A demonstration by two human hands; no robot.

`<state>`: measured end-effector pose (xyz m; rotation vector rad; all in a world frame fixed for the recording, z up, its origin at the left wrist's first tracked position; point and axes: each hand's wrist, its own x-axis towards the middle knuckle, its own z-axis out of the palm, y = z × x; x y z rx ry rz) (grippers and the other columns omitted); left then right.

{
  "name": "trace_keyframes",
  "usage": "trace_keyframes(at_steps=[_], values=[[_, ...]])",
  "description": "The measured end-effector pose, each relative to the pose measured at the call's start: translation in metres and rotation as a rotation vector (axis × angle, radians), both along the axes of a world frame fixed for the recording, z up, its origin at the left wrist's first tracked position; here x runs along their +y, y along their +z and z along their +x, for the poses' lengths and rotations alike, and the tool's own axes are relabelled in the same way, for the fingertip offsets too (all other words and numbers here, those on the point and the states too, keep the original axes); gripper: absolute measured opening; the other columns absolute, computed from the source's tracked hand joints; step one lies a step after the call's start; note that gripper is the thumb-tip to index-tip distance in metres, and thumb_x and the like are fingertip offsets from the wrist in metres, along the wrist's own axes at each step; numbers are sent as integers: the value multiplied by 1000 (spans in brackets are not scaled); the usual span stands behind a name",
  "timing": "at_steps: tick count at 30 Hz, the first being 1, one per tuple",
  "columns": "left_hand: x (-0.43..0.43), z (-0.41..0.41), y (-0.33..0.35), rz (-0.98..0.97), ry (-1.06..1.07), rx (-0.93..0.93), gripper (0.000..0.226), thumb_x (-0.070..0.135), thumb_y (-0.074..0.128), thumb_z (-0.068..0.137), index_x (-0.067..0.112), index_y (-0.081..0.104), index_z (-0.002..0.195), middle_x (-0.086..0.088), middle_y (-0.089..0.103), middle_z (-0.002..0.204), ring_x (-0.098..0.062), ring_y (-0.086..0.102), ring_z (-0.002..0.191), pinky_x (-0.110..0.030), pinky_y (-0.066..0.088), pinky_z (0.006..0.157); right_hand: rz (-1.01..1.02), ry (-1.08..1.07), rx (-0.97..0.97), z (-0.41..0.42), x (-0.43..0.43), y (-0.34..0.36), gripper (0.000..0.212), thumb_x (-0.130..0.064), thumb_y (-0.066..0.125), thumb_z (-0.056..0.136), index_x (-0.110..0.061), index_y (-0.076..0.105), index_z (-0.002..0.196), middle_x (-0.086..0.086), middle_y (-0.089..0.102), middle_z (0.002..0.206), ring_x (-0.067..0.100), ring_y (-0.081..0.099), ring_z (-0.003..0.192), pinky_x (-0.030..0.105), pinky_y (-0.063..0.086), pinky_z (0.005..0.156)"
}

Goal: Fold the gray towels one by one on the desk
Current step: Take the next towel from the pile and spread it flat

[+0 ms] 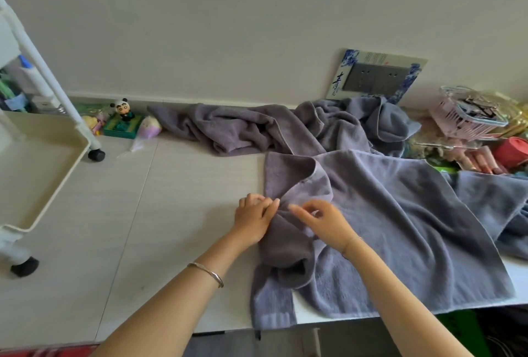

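Two bare hands show, the left hand [253, 221] and the right hand [324, 224], with one thin silver bangle [207, 272]. Gray terry towels number at least three: the spread gray towel [400, 228], the crumpled gray heap [243, 128], whose own count cannot be told, and the bluish-gray towel [485, 199] at right. One black-and-white panda figurine [123, 109], one pink plastic basket [463, 121] and one white wheeled cart [37, 162] stand by.

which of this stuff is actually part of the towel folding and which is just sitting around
Part of the job:
- spread gray towel, with the left hand and right hand at its bunched edge
- crumpled gray towels behind it
- desk

Just lying about:
- panda figure
- pink basket
- white cart
- wall socket
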<state>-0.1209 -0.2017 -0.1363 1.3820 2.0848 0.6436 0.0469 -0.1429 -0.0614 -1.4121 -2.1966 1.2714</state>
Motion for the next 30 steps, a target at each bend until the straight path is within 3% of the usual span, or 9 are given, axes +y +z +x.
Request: trace_keyframes(at_steps=[4,7,10,15,17,19,22,27,30], values=[[-6,-2,6,197,8,95,46,44,39,98,11,71,89,-6,65,108,-29,50,108,-31,33,91,81,94,-60,-5,-12,-6,50,-61,73,64,-14,60,75,-8,56,78,5,49,69,22,46,73],[-12,-2,16,172,61,-37,55,47,38,98,17,44,53,-17,61,69,-34,54,77,-36,36,68,119,207,-131,-7,-19,-10,53,-67,72,59,-21,57,81,-8,51,95,7,50,87,22,42,86],[-10,-3,19,56,142,-208,47,51,38,96,18,40,63,-3,52,64,-29,51,73,-33,36,66,165,252,-140,-7,-19,-14,49,-71,69,53,-31,51,75,-10,47,95,10,47,91,27,41,90],[4,-10,19,-116,79,-258,39,49,43,95,15,59,107,-3,64,108,-21,59,103,-29,42,90,142,294,-158,1,-10,-23,45,-64,74,54,-34,45,69,-10,46,94,13,47,91,35,43,92],[7,-11,19,-123,6,-272,30,47,48,94,19,60,94,-6,62,93,-18,58,87,-29,44,81,156,316,-160,6,-8,-24,48,-67,71,53,-32,44,71,-9,46,93,13,47,90,36,43,90],[7,-10,23,-163,-39,-307,37,48,48,94,19,48,71,-6,45,68,-15,43,62,-27,35,59,170,326,-176,9,-9,-22,55,-68,70,52,-27,44,77,-8,46,95,14,48,91,37,44,89],[5,-3,34,-146,-58,-379,48,48,50,93,21,32,57,3,30,55,-10,29,52,-20,24,44,188,326,-140,12,-10,-15,74,-74,67,47,-21,44,93,-5,44,103,16,46,98,35,41,92],[3,9,68,112,-218,-496,18,32,55,94,24,56,78,8,48,66,-2,41,60,-13,34,55,113,267,144,10,8,27,84,-38,83,66,-36,36,135,-8,31,140,-6,31,127,20,30,108],[8,7,103,203,-245,-516,20,31,49,97,16,63,93,10,57,77,4,48,70,-13,40,69,145,401,95,7,30,54,69,-54,77,64,-38,51,127,-15,32,147,2,17,141,34,21,117]])
